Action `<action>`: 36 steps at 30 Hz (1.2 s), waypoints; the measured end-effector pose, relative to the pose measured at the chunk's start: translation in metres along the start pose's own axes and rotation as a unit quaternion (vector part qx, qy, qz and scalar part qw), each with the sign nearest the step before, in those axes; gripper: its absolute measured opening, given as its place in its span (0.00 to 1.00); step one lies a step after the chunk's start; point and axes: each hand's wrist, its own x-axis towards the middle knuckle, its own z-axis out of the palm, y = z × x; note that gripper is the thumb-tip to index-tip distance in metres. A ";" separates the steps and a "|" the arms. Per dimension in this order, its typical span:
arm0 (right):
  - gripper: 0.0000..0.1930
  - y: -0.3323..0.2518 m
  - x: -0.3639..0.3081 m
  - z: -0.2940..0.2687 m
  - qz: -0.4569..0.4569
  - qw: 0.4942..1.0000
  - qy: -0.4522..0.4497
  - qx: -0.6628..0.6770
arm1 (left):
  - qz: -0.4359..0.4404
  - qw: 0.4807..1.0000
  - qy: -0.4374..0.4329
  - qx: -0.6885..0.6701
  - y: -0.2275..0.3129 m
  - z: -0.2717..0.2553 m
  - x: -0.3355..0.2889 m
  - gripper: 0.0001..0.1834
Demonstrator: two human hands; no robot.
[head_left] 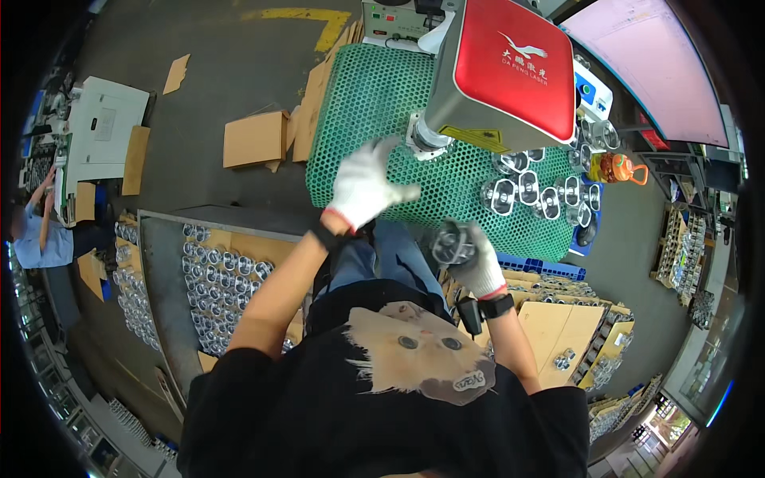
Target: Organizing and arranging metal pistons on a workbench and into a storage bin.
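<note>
My right hand (484, 272), in a white knitted glove, grips a shiny hollow metal piston (453, 243) just off the near edge of the green perforated mat (366, 88). My left hand (362, 185), gloved the same way, hovers over the mat with thumb and fingers spread and nothing in it. Just beyond its fingertips, a small metal fixture (416, 134) stands under the marking machine (510, 72), a grey box with a red lid. What sits in the fixture is partly hidden by the machine's head. Several more pistons (500, 197) stand on the mat at the right.
An orange-capped bottle (617, 168) and a monitor (653, 60) stand at the right. Racks of pistons on cardboard (223, 279) lie at the left, more at the lower right (566, 319). A cardboard box (255, 139) rests on the floor. A person (48, 239) works far left.
</note>
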 end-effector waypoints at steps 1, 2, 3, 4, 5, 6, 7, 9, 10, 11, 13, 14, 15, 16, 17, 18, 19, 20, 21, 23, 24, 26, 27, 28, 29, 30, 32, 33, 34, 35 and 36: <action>0.30 0.002 -0.002 -0.019 0.007 0.998 -0.001 0.056 | 0.015 0.999 0.031 -0.017 0.011 -0.001 0.026 0.43; 0.29 -0.001 -0.006 -0.016 0.011 0.997 -0.009 0.076 | 0.024 1.000 0.005 -0.004 0.015 0.007 0.046 0.42; 0.28 -0.006 -0.009 -0.012 0.011 0.995 -0.013 0.096 | 0.036 0.999 -0.024 0.005 0.020 0.017 0.067 0.41; 0.28 -0.008 -0.007 -0.015 0.013 0.995 -0.012 0.096 | 0.049 0.998 -0.019 -0.040 0.016 0.038 0.084 0.39; 0.28 -0.012 -0.003 -0.017 0.032 0.996 -0.003 0.088 | 0.055 0.995 -0.008 -0.082 0.001 0.065 0.098 0.38; 0.28 -0.015 0.002 -0.017 0.052 0.996 0.006 0.079 | 0.109 0.991 0.065 -0.050 -0.017 0.090 0.111 0.35; 0.28 -0.020 0.005 -0.017 0.051 0.995 0.012 0.082 | 0.152 0.986 0.066 0.002 -0.014 0.092 0.121 0.32; 0.22 -0.040 0.032 0.007 -0.020 0.999 0.003 -0.034 | 0.053 0.955 0.074 -0.281 -0.084 0.127 0.145 0.31; 0.23 -0.041 0.052 -0.013 -0.082 0.994 0.056 -0.041 | 0.002 0.968 0.002 -0.252 -0.052 0.103 0.140 0.32; 0.25 -0.052 0.062 0.004 -0.173 0.970 0.081 -0.151 | -0.051 0.974 -0.058 -0.212 -0.022 0.057 0.128 0.34; 0.28 -0.079 0.085 0.055 -0.235 0.750 0.163 -0.596 | -0.106 0.971 0.006 -0.216 -0.036 0.034 0.105 0.43; 0.30 -0.082 0.107 0.048 -0.327 0.654 0.115 -0.672 | -0.121 0.966 0.025 -0.229 -0.033 0.023 0.085 0.45; 0.29 -0.081 0.124 0.048 -0.243 0.573 0.161 -0.766 | -0.137 0.960 0.045 -0.241 -0.028 0.010 0.060 0.46; 0.32 -0.076 0.140 0.055 -0.274 0.527 0.143 -0.792 | -0.147 0.952 0.048 -0.263 -0.041 0.006 0.035 0.47; 0.34 -0.073 0.152 0.060 -0.303 0.478 0.126 -0.815 | -0.155 0.944 0.050 -0.287 -0.054 0.002 0.011 0.47; 0.34 -0.074 0.159 0.065 -0.303 0.475 0.121 -0.817 | -0.192 0.941 0.032 -0.277 -0.062 -0.006 -0.013 0.48; 0.39 -0.074 0.166 0.071 -0.289 0.462 0.108 -0.832 | -0.228 0.937 0.015 -0.265 -0.070 -0.016 -0.038 0.48; 0.43 -0.075 0.173 0.076 -0.274 0.447 0.099 -0.846 | -0.246 0.937 0.020 -0.249 -0.084 -0.017 -0.063 0.48; 0.43 -0.073 0.190 0.063 -0.275 0.444 0.098 -0.847 | -0.263 0.936 0.026 -0.232 -0.096 -0.020 -0.089 0.48; 0.49 -0.065 0.223 0.015 -0.331 0.722 -0.012 -0.607 | -0.291 0.909 0.042 -0.294 -0.107 -0.032 -0.131 0.45; 0.47 -0.064 0.222 0.023 -0.316 0.778 0.010 -0.543 | -0.322 0.879 0.067 -0.346 -0.108 -0.036 -0.150 0.44; 0.47 -0.070 0.224 0.026 -0.338 0.723 0.010 -0.602 | -0.333 0.833 0.138 -0.421 -0.131 -0.027 -0.191 0.41; 0.46 -0.072 0.225 0.027 -0.359 0.665 0.018 -0.655 | -0.331 0.833 0.138 -0.421 -0.138 -0.027 -0.202 0.41; 0.46 -0.080 0.183 0.090 -0.231 0.468 0.058 -0.851 | -0.353 0.815 0.166 -0.428 -0.144 -0.026 -0.217 0.41; 0.46 -0.082 0.182 0.085 -0.236 0.466 0.066 -0.850 | -0.362 0.803 0.183 -0.437 -0.144 -0.028 -0.219 0.42; 0.45 -0.081 0.185 0.081 -0.284 0.530 0.019 -0.799 | -0.373 0.795 0.189 -0.440 -0.139 -0.035 -0.219 0.42; 0.37 -0.080 0.194 0.077 -0.383 0.462 0.037 -0.799 | -0.366 0.814 0.201 -0.403 -0.136 -0.041 -0.223 0.43; 0.37 -0.074 0.200 0.074 -0.388 0.461 0.044 -0.797 | -0.368 0.826 0.199 -0.377 -0.128 -0.049 -0.218 0.44; 0.33 -0.062 0.210 0.070 -0.395 0.447 0.110 -0.795 | -0.338 0.836 0.234 -0.363 -0.129 -0.045 -0.218 0.44; 0.29 -0.058 0.218 0.064 -0.400 0.431 0.177 -0.789 | -0.332 0.839 0.234 -0.363 -0.134 -0.043 -0.212 0.44; 0.29 -0.057 0.220 0.065 -0.401 0.433 0.179 -0.787 | -0.313 0.869 0.222 -0.313 -0.133 -0.043 -0.206 0.44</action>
